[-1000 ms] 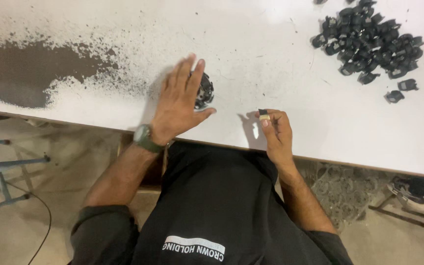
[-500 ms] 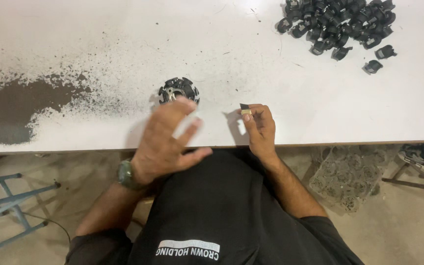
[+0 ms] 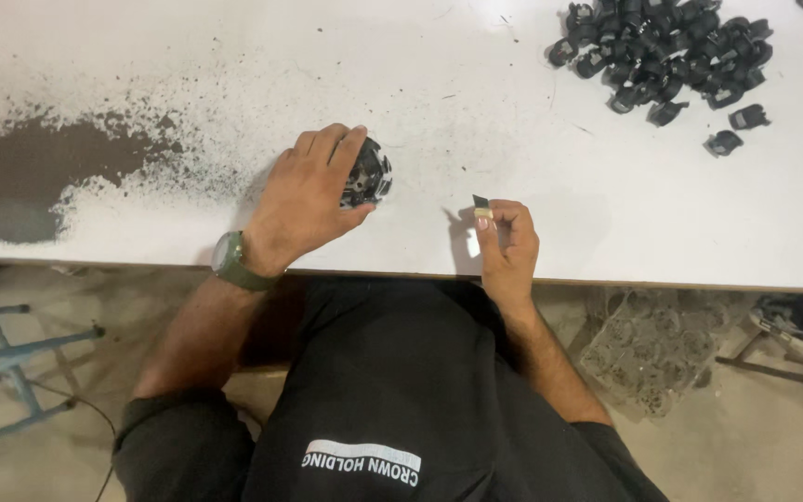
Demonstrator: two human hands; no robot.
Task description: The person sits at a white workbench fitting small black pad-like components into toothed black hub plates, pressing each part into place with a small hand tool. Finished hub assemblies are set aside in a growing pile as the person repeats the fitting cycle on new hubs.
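Near the middle of the frame, a round black part (image 3: 367,174) on the white table (image 3: 234,56) is covered and gripped by the left hand (image 3: 307,197), fingers spread over it. A small dark piece (image 3: 481,203), perhaps a clip, is pinched in the fingertips of the right hand (image 3: 509,244), just right of centre. A heap of black parts (image 3: 666,51) lies at the upper right, well apart from both hands.

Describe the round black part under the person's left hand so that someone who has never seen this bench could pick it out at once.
On the white table, look near the front edge, just right of the dark worn patch. There the left hand rests on a round black part. Unlike the small black pieces heaped at the far right, it lies alone, is larger, and has glinting segments.
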